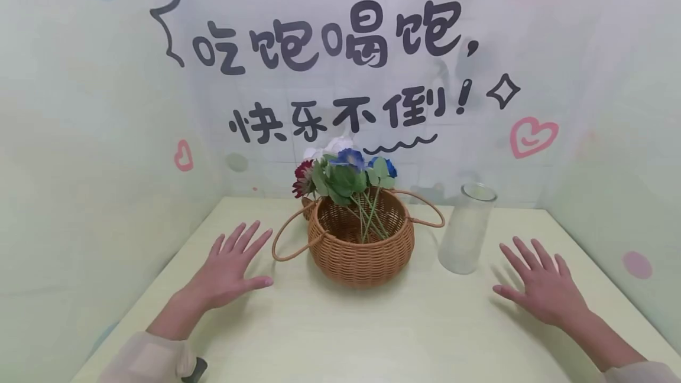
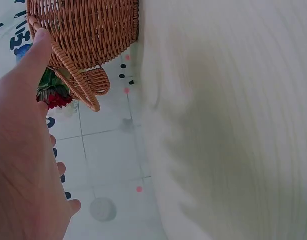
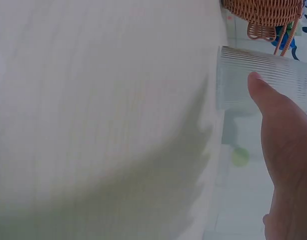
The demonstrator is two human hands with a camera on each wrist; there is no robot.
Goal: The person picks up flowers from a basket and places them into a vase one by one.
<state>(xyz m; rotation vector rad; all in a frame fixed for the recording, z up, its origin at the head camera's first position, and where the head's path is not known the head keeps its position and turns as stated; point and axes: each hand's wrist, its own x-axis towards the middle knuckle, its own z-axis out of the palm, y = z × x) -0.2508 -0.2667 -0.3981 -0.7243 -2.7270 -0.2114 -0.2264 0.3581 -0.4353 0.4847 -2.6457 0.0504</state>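
Observation:
A brown wicker basket (image 1: pixel 362 265) with two loop handles stands mid-table. Inside it lean artificial flowers (image 1: pixel 346 179) in red, white and blue, their green stems crossing over the basket's opening. To its right is an upright clear ribbed glass vase (image 1: pixel 465 235), which holds nothing visible. My left hand (image 1: pixel 229 270) hovers left of the basket, fingers spread, apart from the left handle (image 1: pixel 289 235). On the far side of the vase from the basket, my right hand (image 1: pixel 542 285) is held with fingers spread, touching nothing. In the right wrist view the vase (image 3: pixel 258 92) appears behind the thumb.
The pale table (image 1: pixel 340 336) meets a printed back wall (image 1: pixel 340 87) with black lettering and pink hearts. Side walls (image 1: pixel 628 152) close in the left and right. Part of another small wicker piece (image 1: pixel 307 208) shows behind the basket's left side.

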